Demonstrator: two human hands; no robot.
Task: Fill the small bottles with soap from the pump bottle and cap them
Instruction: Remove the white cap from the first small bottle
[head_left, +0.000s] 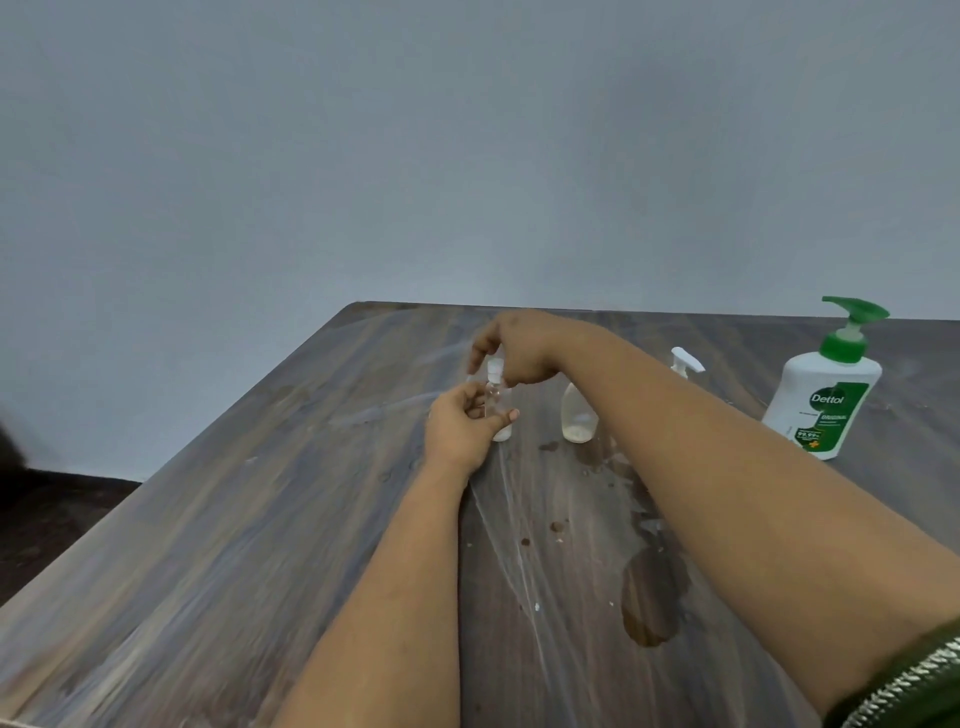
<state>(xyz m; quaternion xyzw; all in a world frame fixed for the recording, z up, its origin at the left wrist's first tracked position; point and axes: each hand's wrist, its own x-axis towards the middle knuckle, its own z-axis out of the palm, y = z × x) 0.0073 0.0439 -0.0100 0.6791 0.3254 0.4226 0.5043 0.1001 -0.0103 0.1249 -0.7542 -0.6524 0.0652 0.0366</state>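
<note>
Left hand (460, 428) is curling loosely around the lower body of a small clear bottle (500, 410), thumb tip showing past its right side, fingers wrapping the front; bottle is standing upright on the table (234, 519), a little white soap sitting at its bottom. Right hand (517, 348) is arching over from above, wrist bent down, fingertips pinching the white cap (494, 368) at the bottle's neck, index finger sticking out to the left. Can't tell if the cap is seated fully. Both forearms are reaching far forward, right arm crossing diagonally from the lower right, a dark green sleeve (914, 680) showing at the frame edge. Second bottle (577, 415) is standing just right of the first, partly behind the right forearm, some soap in its base. White spray cap (685, 359) is lying beyond the forearm. Pump bottle (826, 395), white with green pump, is standing well apart at the right. Wet spills (652, 597) are spreading on the table near the right arm.
</note>
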